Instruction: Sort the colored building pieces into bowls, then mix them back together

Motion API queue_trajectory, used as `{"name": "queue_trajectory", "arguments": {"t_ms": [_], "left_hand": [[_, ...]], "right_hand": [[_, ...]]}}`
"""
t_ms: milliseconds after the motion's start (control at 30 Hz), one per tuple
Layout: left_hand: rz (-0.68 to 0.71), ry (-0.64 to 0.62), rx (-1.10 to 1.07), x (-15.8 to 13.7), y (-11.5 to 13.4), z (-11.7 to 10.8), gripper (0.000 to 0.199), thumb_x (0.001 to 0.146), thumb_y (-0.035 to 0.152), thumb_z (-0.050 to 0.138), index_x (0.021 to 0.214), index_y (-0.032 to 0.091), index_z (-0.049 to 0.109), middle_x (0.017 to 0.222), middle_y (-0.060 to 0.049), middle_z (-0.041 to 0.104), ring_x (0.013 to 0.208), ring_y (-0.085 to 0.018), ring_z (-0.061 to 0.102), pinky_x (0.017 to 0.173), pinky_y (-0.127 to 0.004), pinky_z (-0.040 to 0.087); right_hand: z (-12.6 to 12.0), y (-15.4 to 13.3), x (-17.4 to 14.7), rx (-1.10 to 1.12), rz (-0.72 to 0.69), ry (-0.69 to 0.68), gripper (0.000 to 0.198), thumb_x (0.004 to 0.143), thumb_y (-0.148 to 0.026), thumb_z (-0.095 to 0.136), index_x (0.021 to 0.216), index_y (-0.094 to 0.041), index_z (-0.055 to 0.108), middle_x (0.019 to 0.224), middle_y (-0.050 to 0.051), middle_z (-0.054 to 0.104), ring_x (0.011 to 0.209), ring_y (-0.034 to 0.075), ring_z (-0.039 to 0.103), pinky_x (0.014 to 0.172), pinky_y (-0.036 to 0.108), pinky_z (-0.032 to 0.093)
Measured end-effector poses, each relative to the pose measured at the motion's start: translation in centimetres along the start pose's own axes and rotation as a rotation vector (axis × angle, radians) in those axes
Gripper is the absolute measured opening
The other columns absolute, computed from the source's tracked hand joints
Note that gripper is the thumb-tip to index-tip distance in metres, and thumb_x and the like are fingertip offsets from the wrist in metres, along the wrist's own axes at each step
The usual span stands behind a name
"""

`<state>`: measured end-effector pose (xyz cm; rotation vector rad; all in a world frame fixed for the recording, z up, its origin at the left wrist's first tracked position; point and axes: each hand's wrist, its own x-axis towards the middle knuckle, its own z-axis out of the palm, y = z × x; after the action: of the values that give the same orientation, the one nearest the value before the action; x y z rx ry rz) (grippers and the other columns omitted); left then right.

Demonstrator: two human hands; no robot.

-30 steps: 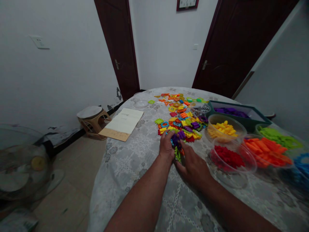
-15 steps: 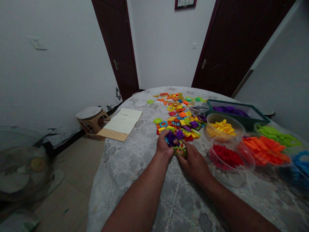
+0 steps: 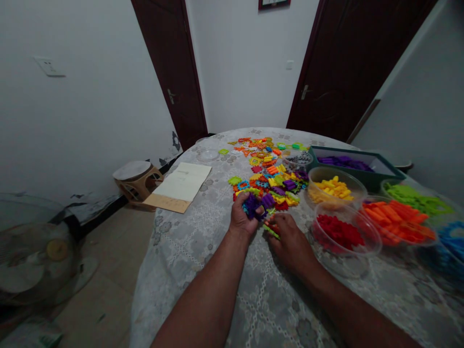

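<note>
My left hand [image 3: 243,215] is closed around several purple building pieces [image 3: 253,206], with a bit of blue showing at the thumb side. Close by on the right, my right hand [image 3: 288,237] pinches a lime-green building piece [image 3: 271,230], seen nearly edge-on. The two hands are only a small gap apart, low over the tablecloth. Just beyond them spreads a pile of mixed plastic building pieces [image 3: 259,180] in yellow, purple, red, blue, orange and green. My right fingertips are partly hidden behind the hand.
To the right stand clear tubs of yellow pieces [image 3: 333,188], red pieces [image 3: 340,232], orange pieces [image 3: 397,220], green pieces [image 3: 416,199] and blue pieces [image 3: 453,244]. Behind is a dark green box [image 3: 380,180] of purple pieces. A paper booklet [image 3: 184,183] lies left. A fan [image 3: 39,251] stands on the floor.
The lime-green piece in my right hand has turned from showing its face to nearly edge-on. My left hand still holds the purple pieces. The view has tipped down slightly.
</note>
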<state>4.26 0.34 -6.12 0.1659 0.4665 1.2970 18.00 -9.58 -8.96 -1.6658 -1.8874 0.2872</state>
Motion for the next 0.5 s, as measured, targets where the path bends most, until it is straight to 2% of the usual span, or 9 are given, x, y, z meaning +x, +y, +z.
{"name": "queue_trajectory", "arguments": {"t_ms": [100, 167, 300, 433, 500], "left_hand": [[0.016, 0.003, 0.001, 0.1, 0.3, 0.0, 0.017, 0.071, 0.019, 0.079, 0.081, 0.018, 0.065, 0.073, -0.002, 0.069, 0.067, -0.016, 0.069, 0.045, -0.022, 0.037], [0.016, 0.005, 0.005, 0.1, 0.4, 0.0, 0.016, 0.072, 0.019, 0.078, 0.081, 0.018, 0.065, 0.073, -0.002, 0.069, 0.066, -0.016, 0.068, 0.045, -0.022, 0.037], [0.038, 0.006, 0.014, 0.2, 0.4, -0.1, 0.017, 0.072, 0.019, 0.078, 0.082, 0.019, 0.065, 0.073, -0.002, 0.068, 0.066, -0.016, 0.067, 0.045, -0.023, 0.037], [0.033, 0.013, 0.031, 0.1, 0.4, 0.1, 0.018, 0.071, 0.021, 0.079, 0.080, 0.019, 0.063, 0.072, -0.001, 0.067, 0.064, -0.016, 0.067, 0.045, -0.023, 0.037], [0.037, 0.014, 0.034, 0.0, 0.3, 0.2, 0.020, 0.070, 0.021, 0.080, 0.080, 0.019, 0.063, 0.072, -0.001, 0.067, 0.065, -0.016, 0.067, 0.045, -0.023, 0.037]], "right_hand": [[0.3, 0.5, 0.2, 0.023, -0.041, 0.036, 0.050, 0.092, -0.022, 0.058, 0.142, -0.020, 0.055, 0.143, 0.016, 0.057, 0.128, 0.031, 0.061, 0.101, 0.042, 0.054], [0.3, 0.7, 0.4, 0.037, -0.043, 0.029, 0.053, 0.094, -0.024, 0.057, 0.147, -0.019, 0.052, 0.142, 0.017, 0.057, 0.129, 0.031, 0.060, 0.104, 0.043, 0.052], [-0.5, 0.8, 0.8, 0.044, 0.015, -0.039, 0.052, 0.095, -0.027, 0.057, 0.146, -0.016, 0.054, 0.135, 0.016, 0.059, 0.119, 0.028, 0.064, 0.099, 0.038, 0.052], [-1.5, 0.1, 1.0, -0.011, 0.087, -0.141, 0.042, 0.096, -0.030, 0.058, 0.136, -0.017, 0.062, 0.121, 0.012, 0.061, 0.108, 0.026, 0.066, 0.093, 0.034, 0.051], [-1.9, -0.2, 1.1, -0.068, 0.131, -0.172, 0.039, 0.097, -0.032, 0.059, 0.132, -0.017, 0.064, 0.120, 0.013, 0.060, 0.106, 0.026, 0.066, 0.090, 0.034, 0.050]]}}
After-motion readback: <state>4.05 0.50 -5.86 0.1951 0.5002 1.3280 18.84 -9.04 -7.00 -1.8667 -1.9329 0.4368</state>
